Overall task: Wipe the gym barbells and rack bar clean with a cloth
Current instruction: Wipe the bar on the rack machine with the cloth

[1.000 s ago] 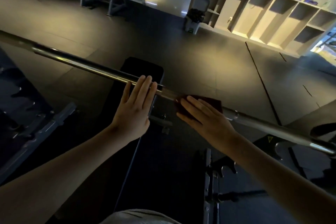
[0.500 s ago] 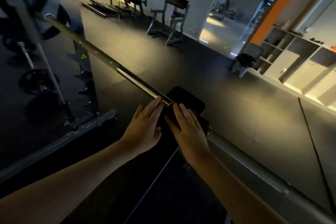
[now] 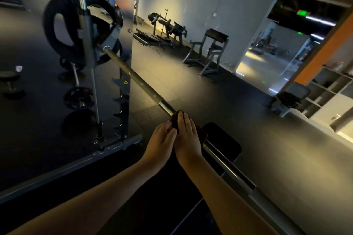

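Bar: the barbell (image 3: 142,84) ran from the weight plate (image 3: 51,25) at upper left down to the lower right of the frame.
Cloth: a dark red cloth (image 3: 201,133) lay over the barbell at centre frame.
Right: the right hand (image 3: 188,136) lay flat on the cloth, fingers straight, pressing it down.
Left: the left hand (image 3: 162,142) sat just beside it, fingers loose, tips touching the cloth.

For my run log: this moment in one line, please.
barbell wipe | right hand flat on cloth | left hand flat beside it
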